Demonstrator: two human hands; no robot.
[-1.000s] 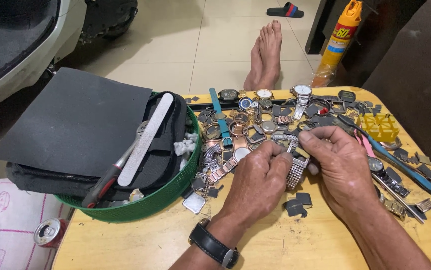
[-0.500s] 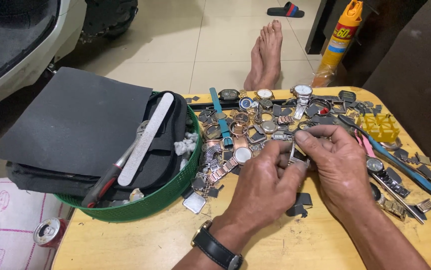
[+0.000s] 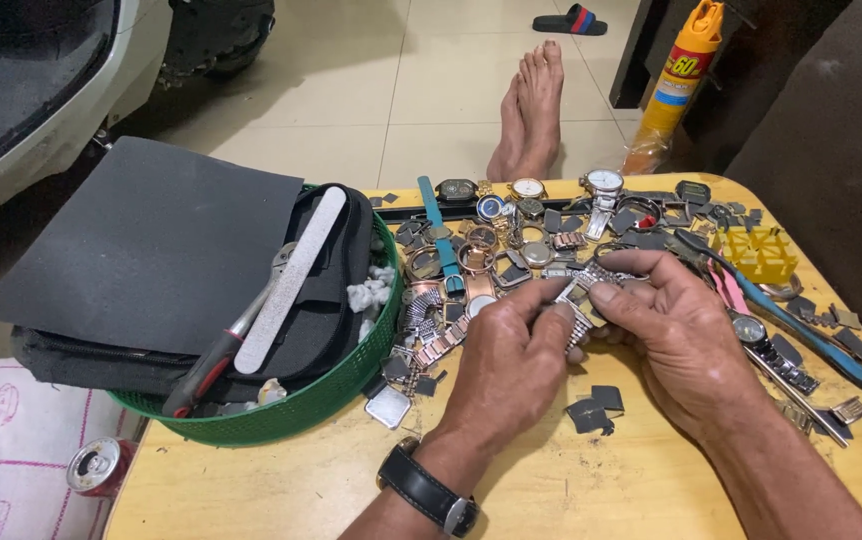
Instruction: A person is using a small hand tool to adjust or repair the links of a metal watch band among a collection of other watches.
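My left hand [image 3: 509, 362], with a black wristwatch [image 3: 429, 490] on its wrist, and my right hand [image 3: 676, 335] meet over the middle of a round wooden table [image 3: 281, 478]. Together they pinch a silver metal watch band [image 3: 579, 300], fingertips of both hands on it. Just beyond the hands lies a heap of watches, cases and bracelets [image 3: 491, 250]. Small dark square scraps [image 3: 591, 410] lie on the wood below the hands.
A green basket [image 3: 336, 385] on the left holds a black pouch, a long nail file [image 3: 291, 280], pliers and a dark sandpaper sheet [image 3: 161, 240]. A yellow plastic holder [image 3: 759, 250] and blue tool [image 3: 811, 335] lie right. Bare feet [image 3: 531, 110], an orange bottle [image 3: 676, 80], a can [image 3: 99, 465].
Both hands lifted the silver band up from the table surface and drew closer together, gripping it between fingertips nearer the watch heap.
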